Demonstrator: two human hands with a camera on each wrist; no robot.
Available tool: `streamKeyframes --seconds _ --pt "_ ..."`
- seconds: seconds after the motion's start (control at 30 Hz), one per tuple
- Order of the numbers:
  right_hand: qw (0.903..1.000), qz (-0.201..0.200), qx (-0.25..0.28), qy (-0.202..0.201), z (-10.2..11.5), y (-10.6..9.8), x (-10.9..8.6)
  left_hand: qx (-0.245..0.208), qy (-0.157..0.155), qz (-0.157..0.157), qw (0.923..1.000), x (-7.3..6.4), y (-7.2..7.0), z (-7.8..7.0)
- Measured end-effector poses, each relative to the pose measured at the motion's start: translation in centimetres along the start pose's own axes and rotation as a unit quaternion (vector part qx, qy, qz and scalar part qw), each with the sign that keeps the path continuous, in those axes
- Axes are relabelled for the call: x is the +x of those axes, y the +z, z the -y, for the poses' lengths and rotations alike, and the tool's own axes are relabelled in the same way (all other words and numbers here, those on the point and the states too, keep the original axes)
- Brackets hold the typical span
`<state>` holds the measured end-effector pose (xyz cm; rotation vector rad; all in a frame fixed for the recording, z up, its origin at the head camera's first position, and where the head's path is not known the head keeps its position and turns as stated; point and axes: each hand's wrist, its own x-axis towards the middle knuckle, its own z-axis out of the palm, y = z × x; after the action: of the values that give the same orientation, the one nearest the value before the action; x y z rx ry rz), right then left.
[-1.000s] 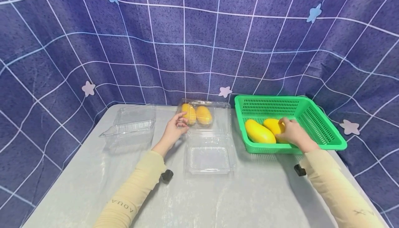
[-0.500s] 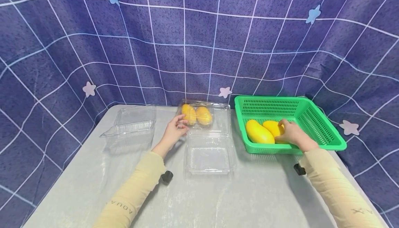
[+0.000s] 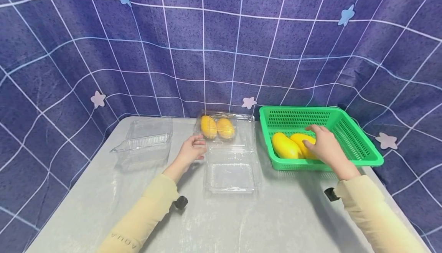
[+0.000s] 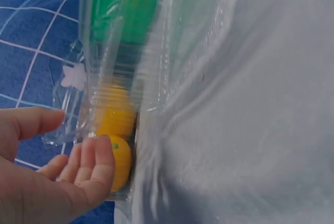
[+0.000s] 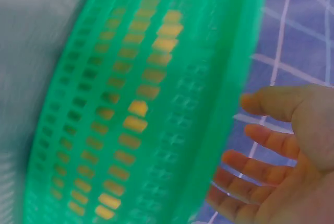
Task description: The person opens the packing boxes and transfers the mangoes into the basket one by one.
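Observation:
Two yellow mangoes (image 3: 286, 146) lie side by side in the green basket (image 3: 355, 162), the right one partly behind my right hand (image 3: 326, 147). That hand hovers over the basket's front rim with its fingers spread and nothing held. Two more mangoes (image 3: 226, 128) sit in the back half of a clear plastic clamshell box (image 3: 232, 176), whose other half lies flat toward me. My left hand (image 3: 191, 150) is beside the box's left edge, fingers loosely bent and holding nothing. In the left wrist view those mangoes (image 4: 121, 161) appear just past my fingertips.
Another clear clamshell box (image 3: 145, 141) stands with its lid up at the table's back left. A blue curtain (image 3: 221, 65) with a grid pattern hangs behind the grey table (image 3: 269, 218). The basket is near the table's right edge.
My right hand has let go of the right mango in the basket and lifted slightly. My left hand has drawn back toward me, away from the mangoes in the box.

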<state>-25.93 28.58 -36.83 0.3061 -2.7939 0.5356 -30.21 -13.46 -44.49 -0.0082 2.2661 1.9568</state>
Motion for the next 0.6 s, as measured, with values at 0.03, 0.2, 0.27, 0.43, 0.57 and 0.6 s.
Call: streamKeyframes --seconds 0.03,0.2,0.27,0.43,0.57,0.6 --pt "0.9999 -0.009 0.003 -0.007 0.6 -0.1 -0.2 0.002 -0.006 0.001 1.0000 -0.2 0.0 -0.1" --pt "0.9970 -0.058 0.025 -0.045 3.2 0.0 -1.4 0.006 -0.033 0.010 0.9994 -1.0 0.1 -0.2" --pt "0.9945 -0.077 0.040 -0.059 4.1 0.2 -1.9 0.003 -0.043 0.015 0.9989 -1.2 0.2 -0.3" --pt "0.9884 -0.093 0.074 -0.095 6.5 1.3 -3.7 -0.001 -0.060 0.031 0.9977 -2.1 0.3 -0.2" --pt "0.9861 -0.052 0.112 -0.111 8.1 2.9 -5.3 0.001 -0.068 0.034 0.9971 -2.7 0.3 0.1" --pt "0.9859 -0.039 0.121 -0.109 8.4 3.4 -5.6 0.000 -0.070 0.033 0.9970 -2.9 0.4 0.1"
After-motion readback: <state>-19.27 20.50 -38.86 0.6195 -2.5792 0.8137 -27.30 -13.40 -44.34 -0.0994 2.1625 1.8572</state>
